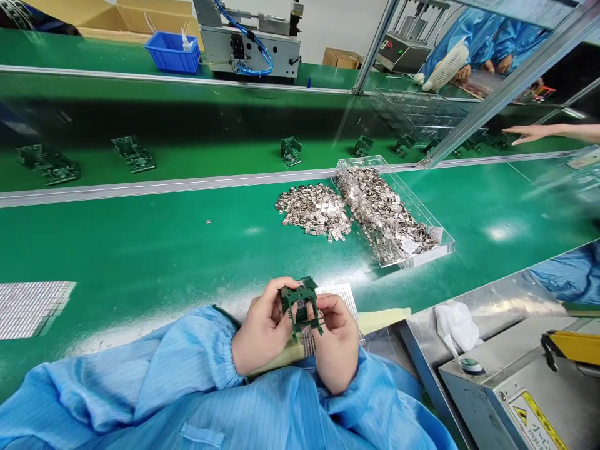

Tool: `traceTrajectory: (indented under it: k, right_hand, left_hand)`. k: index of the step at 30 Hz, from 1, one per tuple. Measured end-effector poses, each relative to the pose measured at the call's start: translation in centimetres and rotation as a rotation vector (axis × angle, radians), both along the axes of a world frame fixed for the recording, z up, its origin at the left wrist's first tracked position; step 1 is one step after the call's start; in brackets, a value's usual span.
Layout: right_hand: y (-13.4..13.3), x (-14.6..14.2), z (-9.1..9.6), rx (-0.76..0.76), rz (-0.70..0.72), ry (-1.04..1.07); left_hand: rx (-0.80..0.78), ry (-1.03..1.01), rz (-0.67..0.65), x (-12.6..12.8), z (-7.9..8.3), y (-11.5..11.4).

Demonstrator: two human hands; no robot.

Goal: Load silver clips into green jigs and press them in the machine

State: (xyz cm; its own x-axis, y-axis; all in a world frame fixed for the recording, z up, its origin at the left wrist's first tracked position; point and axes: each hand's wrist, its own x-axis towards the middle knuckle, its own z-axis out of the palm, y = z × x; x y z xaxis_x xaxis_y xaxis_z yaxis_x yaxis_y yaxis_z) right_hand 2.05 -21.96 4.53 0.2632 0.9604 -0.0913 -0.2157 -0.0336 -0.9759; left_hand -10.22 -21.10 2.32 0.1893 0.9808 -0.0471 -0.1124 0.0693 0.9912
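A small dark green fixture (pixel 301 304) is held between both my hands, close to my body at the near edge of the green bench. My left hand (pixel 262 328) wraps its left side, thumb and fingers curled on it. My right hand (pixel 335 340) pinches its right side. Under my hands lies a strip of small silvery parts (pixel 338 294) on a yellowish sheet (pixel 382 320). Further out lies a loose heap of small metal pieces (pixel 315 211), and beside it a clear plastic tray (pixel 443 247) full of the same pieces.
Several green fixtures such as one (pixel 290 150) ride a conveyor belt behind a metal rail (pixel 140 185). A grid of silvery parts (pixel 28 307) lies at left. A grey machine (pixel 520 387) and white cloth (pixel 455 324) sit at right. Another person's hand (pixel 529 133) reaches in at far right.
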Motion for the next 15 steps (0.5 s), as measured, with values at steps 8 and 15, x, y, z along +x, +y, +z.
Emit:
traceTrajectory:
  k: [8,15]
  right_hand:
    - [0.16,0.00,-0.59,-0.058,-0.006,-0.010]
    - [0.60,0.52,0.09,-0.078,0.200,-0.029]
  left_hand:
    - [-0.026,-0.023,-0.009,-0.23,-0.08,0.08]
    - [-0.057,-0.128,0.017,-0.62,0.70,0.18]
